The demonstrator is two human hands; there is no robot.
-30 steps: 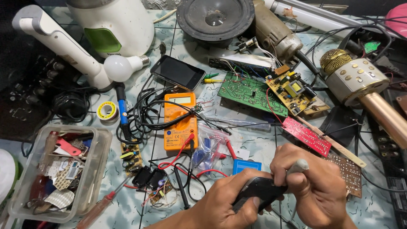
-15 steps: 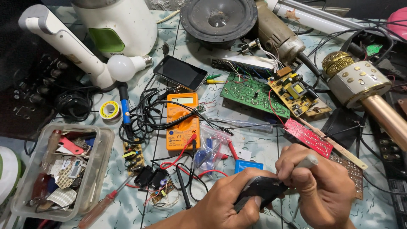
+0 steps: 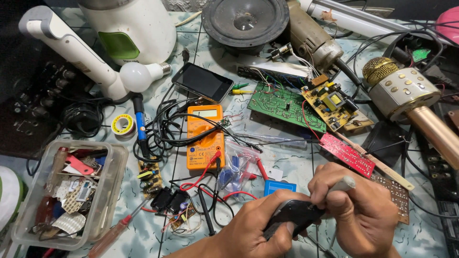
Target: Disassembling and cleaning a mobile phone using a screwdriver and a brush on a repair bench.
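At far left, a clear plastic box point(image 3: 103, 191) of small parts and scraps sits at the bench edge, with a red-handled screwdriver point(image 3: 112, 235) lying just beside its lower right corner. Above it, a white handheld appliance point(image 3: 71, 50) slants across the cloth, a white bulb point(image 3: 138, 76) touching its lower end, and a roll of solder wire point(image 3: 123, 125) lies near a blue-handled soldering iron point(image 3: 140, 125). Toward the centre, an orange multimeter point(image 3: 205, 137) lies face up among black and red leads, a dark phone point(image 3: 202, 82) just above it and a round speaker cone point(image 3: 245, 21) at the top edge. Right of centre, a green circuit board point(image 3: 282, 104), a yellow circuit board point(image 3: 330, 104) and a red circuit board point(image 3: 347, 154) lie in a loose diagonal; a gold and silver microphone point(image 3: 411, 102) rests at far right. In the foreground, the left hand point(image 3: 253, 229) is closed around a small dark device point(image 3: 291, 214), fingers curled under it and thumb along its near edge, holding it just above the cloth, near a small blue box point(image 3: 279, 186). The right hand point(image 3: 363, 210) is closed on a slim pale tool point(image 3: 340, 184), whose lower end meets the right end of the device between the two hands; the tip itself is hidden by the fingers.
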